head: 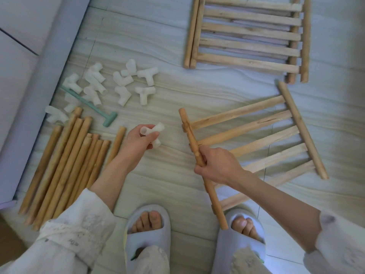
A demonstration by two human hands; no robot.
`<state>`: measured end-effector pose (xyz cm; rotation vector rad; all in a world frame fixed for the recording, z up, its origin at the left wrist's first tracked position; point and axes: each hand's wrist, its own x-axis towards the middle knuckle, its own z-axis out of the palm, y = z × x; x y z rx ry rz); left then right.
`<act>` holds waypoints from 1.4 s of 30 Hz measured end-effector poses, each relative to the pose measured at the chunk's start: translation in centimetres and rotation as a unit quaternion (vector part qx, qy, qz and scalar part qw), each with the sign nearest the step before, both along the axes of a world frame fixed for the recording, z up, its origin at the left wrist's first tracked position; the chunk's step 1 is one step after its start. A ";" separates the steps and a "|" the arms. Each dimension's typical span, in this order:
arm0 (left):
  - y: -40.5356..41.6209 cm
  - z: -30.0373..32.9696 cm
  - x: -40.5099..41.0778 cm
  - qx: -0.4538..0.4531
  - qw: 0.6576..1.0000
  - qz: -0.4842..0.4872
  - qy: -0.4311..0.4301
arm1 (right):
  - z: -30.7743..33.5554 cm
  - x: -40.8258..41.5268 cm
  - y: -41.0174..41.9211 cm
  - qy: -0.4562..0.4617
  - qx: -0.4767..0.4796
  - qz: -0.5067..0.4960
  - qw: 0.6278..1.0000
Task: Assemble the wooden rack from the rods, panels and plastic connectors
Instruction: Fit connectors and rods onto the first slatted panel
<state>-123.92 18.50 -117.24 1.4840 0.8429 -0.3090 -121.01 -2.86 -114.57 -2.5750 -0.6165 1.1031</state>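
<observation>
Gripping the near side rail of a slatted wooden panel (254,143) with the right hand (217,165), fingers wrapping the rail about midway, apparently tilting that edge up off the floor so the rail's end at 11 o'clock is standing free to take a fitting. Holding a white plastic connector (153,133) in the left hand (138,143), fingers curling round its body with an open socket showing, just off that rail end at 9 o'clock, likely lining up to push on. Lying loose further out at 10 o'clock, the spare connectors (118,84), within easy reach, with a small green mallet (90,105) running among them, presumably for tapping joints home. Resting side by side at 8 o'clock, the rods (65,165), sorted and not yet used. Stacking flat at 1 o'clock, the remaining panels (248,34), well apart from the working spot. Squatting over it all, feet in pale slippers (147,234) at 6 o'clock.
</observation>
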 end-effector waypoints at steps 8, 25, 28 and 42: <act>-0.3 0.0 0.1 -0.012 1.000 0.004 -0.019 | -0.2 -1.8 -0.5 0.002 -0.003 0.046 0.999; -1.4 0.6 2.7 -0.036 0.993 0.114 -0.007 | -0.2 -2.4 -0.9 -0.018 0.021 0.063 0.998; -1.3 0.7 2.7 -0.074 0.989 0.128 -0.006 | -0.2 -2.5 -1.0 -0.023 0.025 0.064 0.997; -2.2 1.0 3.8 0.043 0.996 0.074 0.016 | -0.1 -2.6 -0.9 -0.033 0.022 0.066 0.997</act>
